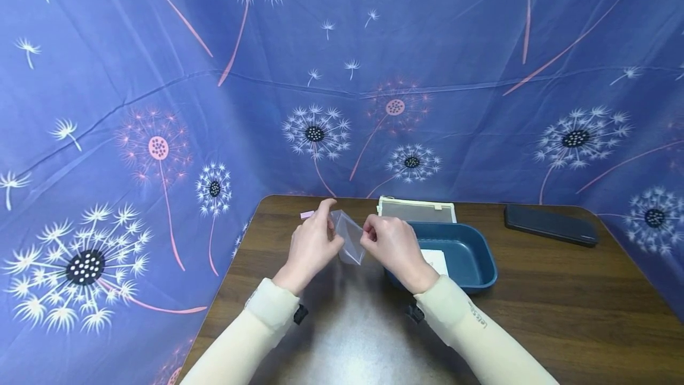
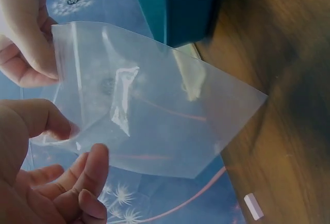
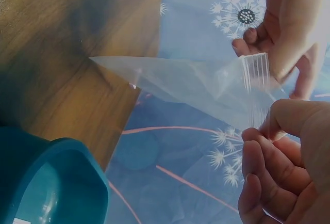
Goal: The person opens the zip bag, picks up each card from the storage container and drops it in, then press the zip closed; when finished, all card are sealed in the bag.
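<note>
A clear plastic zip bag [image 1: 350,239] hangs between my two hands above the table, its ridged mouth [image 3: 256,79] toward me and one corner pointing away. My right hand [image 1: 392,248] pinches one side of the mouth between thumb and curled fingers. At the other side is my left hand [image 1: 312,242], its thumb [image 2: 56,123] touching the bag's edge. The left fingers [image 2: 95,170] are loosely bent and stand apart from the thumb. Nothing shows inside the bag.
Right of my hands stands a blue-green basin [image 1: 483,257] with a white item [image 1: 435,260] in it. Behind lies a pale-edged mesh zip pouch [image 1: 417,210]. A black case [image 1: 550,226] lies far right. A small pinkish block [image 1: 307,214] sits beyond my left hand.
</note>
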Demonstrator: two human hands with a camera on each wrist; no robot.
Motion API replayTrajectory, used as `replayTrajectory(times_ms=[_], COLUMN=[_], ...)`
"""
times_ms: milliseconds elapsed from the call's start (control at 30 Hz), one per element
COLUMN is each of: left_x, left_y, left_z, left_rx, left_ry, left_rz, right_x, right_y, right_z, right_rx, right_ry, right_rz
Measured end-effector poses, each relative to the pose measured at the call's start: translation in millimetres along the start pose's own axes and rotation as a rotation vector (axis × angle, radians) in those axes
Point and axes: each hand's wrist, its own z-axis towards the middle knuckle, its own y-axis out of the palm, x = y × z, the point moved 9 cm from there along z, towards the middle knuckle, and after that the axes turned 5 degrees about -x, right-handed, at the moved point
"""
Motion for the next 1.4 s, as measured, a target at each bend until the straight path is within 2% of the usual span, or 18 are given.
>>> replayTrajectory(times_ms=[267, 600, 800, 1000, 1200, 1400], left_x=[16.6, 26.6, 31.0, 35.5, 41.1, 42.7], left_y=[-5.5, -15.3, -18.7, -19.6, -23.2, -25.0], left_z=[6.4, 9.0, 10.8, 7.9, 3.7, 3.5], left_rx=[0.046, 0.121, 0.079, 0.028, 0.069, 0.124], left_ry=[0.059, 0.139, 0.198, 0.306, 0.405, 0.4], left_rz=[0.033, 0.117, 0.147, 0.113, 0.103, 0.116], right_x=[-6, -8, -5, -2, 0, 2], right_y=[0, -1, -2, -3, -2, -2], right_z=[-1.0, -3.0, -4.7, -5.7, -5.0, -7.1], right_rx=[0.019, 0.029, 0.038, 0.032, 0.029, 0.029], right_ry=[-0.025, -0.039, -0.024, -0.018, -0.019, 0.009], right_rz=[-0.034, -0.039, -0.042, -0.04, -0.042, -0.042])
